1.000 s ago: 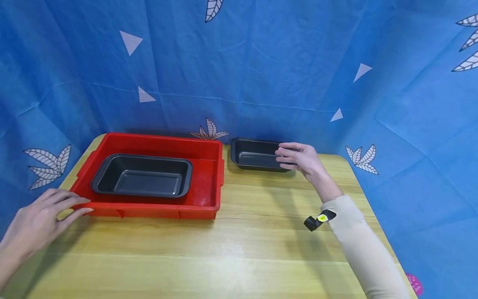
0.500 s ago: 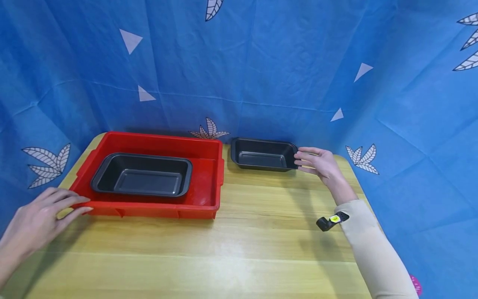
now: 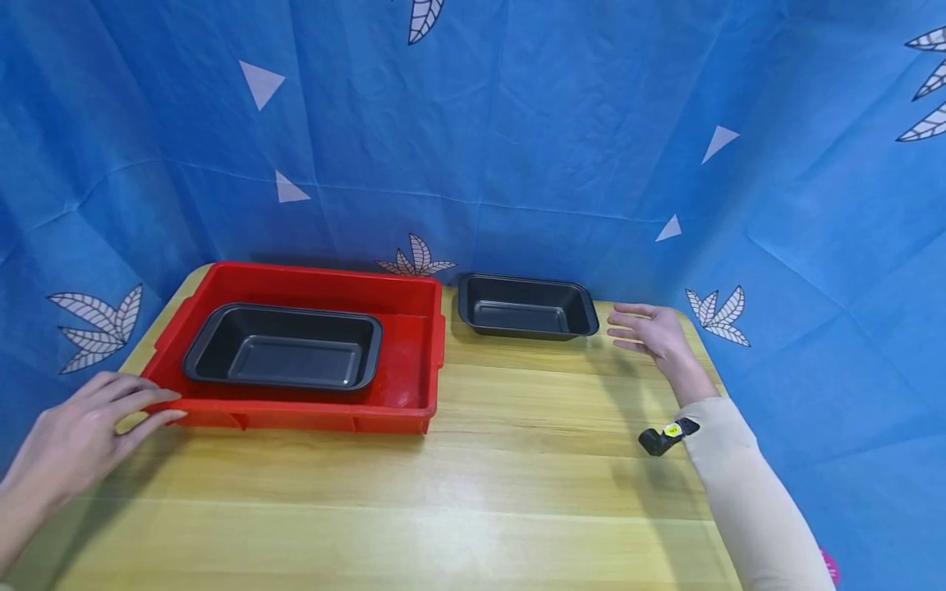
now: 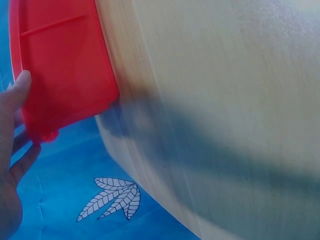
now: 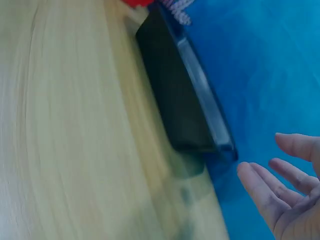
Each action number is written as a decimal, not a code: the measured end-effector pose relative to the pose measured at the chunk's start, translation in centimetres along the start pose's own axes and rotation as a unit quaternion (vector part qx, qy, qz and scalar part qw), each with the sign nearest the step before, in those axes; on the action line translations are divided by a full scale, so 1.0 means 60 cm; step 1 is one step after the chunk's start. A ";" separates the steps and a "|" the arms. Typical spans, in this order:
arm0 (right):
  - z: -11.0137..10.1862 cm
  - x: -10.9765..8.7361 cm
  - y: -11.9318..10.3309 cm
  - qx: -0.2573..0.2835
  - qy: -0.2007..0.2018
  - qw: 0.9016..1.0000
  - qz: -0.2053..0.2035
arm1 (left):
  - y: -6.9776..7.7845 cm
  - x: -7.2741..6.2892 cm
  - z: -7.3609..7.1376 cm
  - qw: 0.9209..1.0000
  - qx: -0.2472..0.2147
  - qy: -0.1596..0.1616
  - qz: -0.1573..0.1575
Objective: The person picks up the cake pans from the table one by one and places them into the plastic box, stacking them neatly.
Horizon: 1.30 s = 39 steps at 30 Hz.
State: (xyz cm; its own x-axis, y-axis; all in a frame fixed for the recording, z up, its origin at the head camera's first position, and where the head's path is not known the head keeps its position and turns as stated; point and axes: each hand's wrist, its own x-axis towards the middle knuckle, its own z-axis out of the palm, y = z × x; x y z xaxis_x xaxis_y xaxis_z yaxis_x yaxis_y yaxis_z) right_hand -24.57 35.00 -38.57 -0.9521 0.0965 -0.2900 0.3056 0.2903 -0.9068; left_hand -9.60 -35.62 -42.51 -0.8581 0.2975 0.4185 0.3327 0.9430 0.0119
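A red plastic tray point(image 3: 318, 417) stands at the left of the table, with a black loaf pan point(image 3: 296, 361) lying in it. My left hand point(image 3: 77, 435) grips the tray's near left corner; in the left wrist view the thumb lies on the outer wall while fingers reach around the rim. At the back, right of the tray, a second black loaf pan point(image 3: 521, 317) sits upright on the table. Just off that pan's right end is my right hand point(image 3: 654, 332), fingers spread and holding nothing. The right wrist view shows a gap between fingertips and pan.
The wooden table point(image 3: 473, 492) has its back edge against a blue patterned curtain point(image 3: 473, 123), which also hangs along both sides. A black wrist camera point(image 3: 665, 437) is strapped on the right sleeve.
My right hand has moved right, from over the second loaf pan's right end to beside it. My left hand, the tray and both pans have stayed put.
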 end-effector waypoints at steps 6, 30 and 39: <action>-0.005 0.019 0.023 0.012 0.004 1.000 0.023 | -0.002 0.000 0.000 1.000 -0.001 0.002 0.004; 0.036 0.083 0.040 0.048 0.019 0.997 0.060 | -0.002 0.000 0.004 1.000 -0.001 -0.007 -0.004; 0.052 0.095 0.030 0.004 0.031 0.998 0.055 | -0.003 -0.002 0.004 1.000 0.000 -0.006 -0.008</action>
State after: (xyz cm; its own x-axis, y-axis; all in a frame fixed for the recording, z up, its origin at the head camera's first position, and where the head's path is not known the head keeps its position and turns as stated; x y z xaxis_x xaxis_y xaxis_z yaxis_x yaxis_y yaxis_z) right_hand -29.45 33.13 -42.83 -0.9110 0.1853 -0.3685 0.4076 0.2667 -0.8734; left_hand -9.68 -35.78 -42.77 -0.8679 0.2837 0.4078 0.3188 0.9476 0.0193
